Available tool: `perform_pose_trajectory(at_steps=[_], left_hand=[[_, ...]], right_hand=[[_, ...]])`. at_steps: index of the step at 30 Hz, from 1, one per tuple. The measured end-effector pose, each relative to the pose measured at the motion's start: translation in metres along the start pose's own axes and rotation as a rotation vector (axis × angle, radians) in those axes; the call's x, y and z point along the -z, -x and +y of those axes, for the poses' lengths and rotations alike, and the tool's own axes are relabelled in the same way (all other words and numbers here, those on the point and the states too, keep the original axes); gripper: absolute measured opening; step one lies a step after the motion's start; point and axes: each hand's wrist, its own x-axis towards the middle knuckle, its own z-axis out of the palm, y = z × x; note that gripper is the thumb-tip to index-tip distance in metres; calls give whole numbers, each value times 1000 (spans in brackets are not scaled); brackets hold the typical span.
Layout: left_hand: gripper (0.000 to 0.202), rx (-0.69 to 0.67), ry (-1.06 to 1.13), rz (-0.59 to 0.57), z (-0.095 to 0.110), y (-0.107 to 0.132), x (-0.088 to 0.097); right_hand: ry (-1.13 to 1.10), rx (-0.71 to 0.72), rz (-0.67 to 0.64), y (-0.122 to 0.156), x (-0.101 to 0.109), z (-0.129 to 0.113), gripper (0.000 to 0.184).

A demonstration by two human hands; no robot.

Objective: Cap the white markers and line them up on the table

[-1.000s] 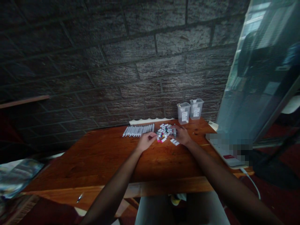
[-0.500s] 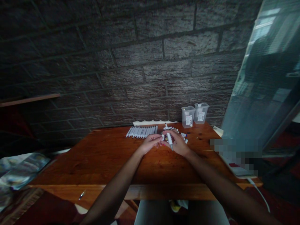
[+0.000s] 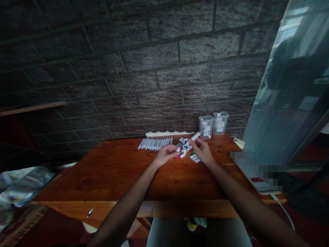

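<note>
My right hand grips a white marker, which points up and to the right, near the clear container. Between the fingertips of my left hand is a small white marker cap. Just beyond and between both hands lies a loose pile of marker caps, white with coloured ends, among them pink, purple and green. A few more white caps lie side by side by my right wrist. To the left, a row of white uncapped markers rests neatly on the table.
Two clear plastic containers with labels stand at the back right of the wooden table. A white wavy-edged strip lies along the brick wall. A laptop-like device, partly blurred out, sits at the right edge with a white cable.
My hands have moved apart. The right hand has swung the marker from pointing down to pointing up and right, exposing the cap pile. My left hand has stayed almost in place.
</note>
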Motion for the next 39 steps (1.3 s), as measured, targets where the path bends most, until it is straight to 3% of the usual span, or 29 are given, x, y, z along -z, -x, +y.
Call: perform_pose_trajectory(at_steps=[7,15,23,33,39], left_hand=[[40,-8,-17,-5,-6,0,0],[42,-10,-39,39,-5,-1,0],[38,-119,-116,86,-4,-1,-1],[43,-60,40,75,0,0,2],[40,-131,-69,-4,-8,1,-3]], right_hand=[[-42,-40,-146,6,-9,8,40],[-35,-66,-45,3,-3,5,41],[-92,-116,-198,7,-12,1,43],[-190,-339,-233,2,-1,8,45],[-166,-181,-236,4,-2,-3,37]])
